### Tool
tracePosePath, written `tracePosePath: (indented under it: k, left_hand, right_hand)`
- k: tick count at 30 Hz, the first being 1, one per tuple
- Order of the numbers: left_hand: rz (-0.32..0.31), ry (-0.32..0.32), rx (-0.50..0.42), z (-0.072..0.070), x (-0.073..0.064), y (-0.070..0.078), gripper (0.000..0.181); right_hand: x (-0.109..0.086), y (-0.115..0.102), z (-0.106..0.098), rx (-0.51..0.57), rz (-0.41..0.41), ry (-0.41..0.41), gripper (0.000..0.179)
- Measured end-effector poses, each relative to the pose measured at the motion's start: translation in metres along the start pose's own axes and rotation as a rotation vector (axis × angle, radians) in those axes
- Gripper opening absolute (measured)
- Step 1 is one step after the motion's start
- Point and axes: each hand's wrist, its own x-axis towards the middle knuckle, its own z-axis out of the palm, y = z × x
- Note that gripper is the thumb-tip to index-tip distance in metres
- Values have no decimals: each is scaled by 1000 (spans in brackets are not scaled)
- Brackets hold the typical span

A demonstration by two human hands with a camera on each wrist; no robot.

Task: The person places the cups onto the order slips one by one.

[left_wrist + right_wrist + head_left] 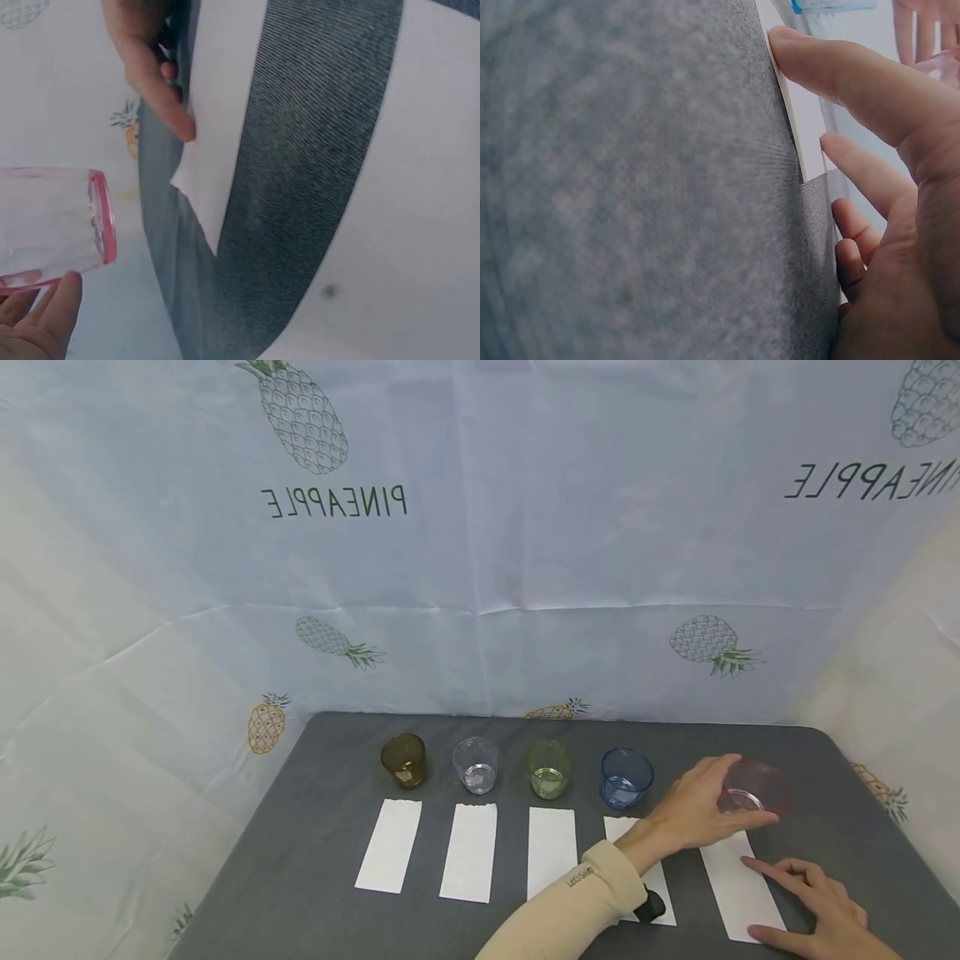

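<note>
With thumb and fingers spread around its side, my left hand (693, 810) grips a clear pink glass (759, 787) above the far end of the rightmost white paper strip (738, 881). The left wrist view shows the glass's pink rim (105, 217) and the fingers (56, 315) against its wall. My right hand (821, 906) rests at that same strip, thumb near its front end and index finger farther up along its right edge. Up close in the right wrist view, thumb and index fingertips touch the paper (802, 120), while the other fingers are bent.
Behind the paper strips stand a brown glass (405, 762), a clear glass (476, 766), a green glass (549, 770) and a blue glass (626, 778). Several more strips, such as the leftmost strip (388, 846), lie on the grey table (300, 868). A pineapple-print curtain (480, 543) hangs behind.
</note>
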Motion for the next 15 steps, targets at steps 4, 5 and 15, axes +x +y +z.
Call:
tracePosePath:
  k: [4, 5, 15]
  left_hand:
    - [17, -14, -14, -5, -1, 5, 81]
    - [26, -12, -8, -6, -2, 6, 82]
    - [101, -25, 45, -10, -9, 10, 81]
  right_hand:
    - [0, 3, 0, 3, 0, -7, 80]
    - [1, 4, 1, 3, 0, -9, 80]
    - [0, 9, 4, 2, 16, -28, 85]
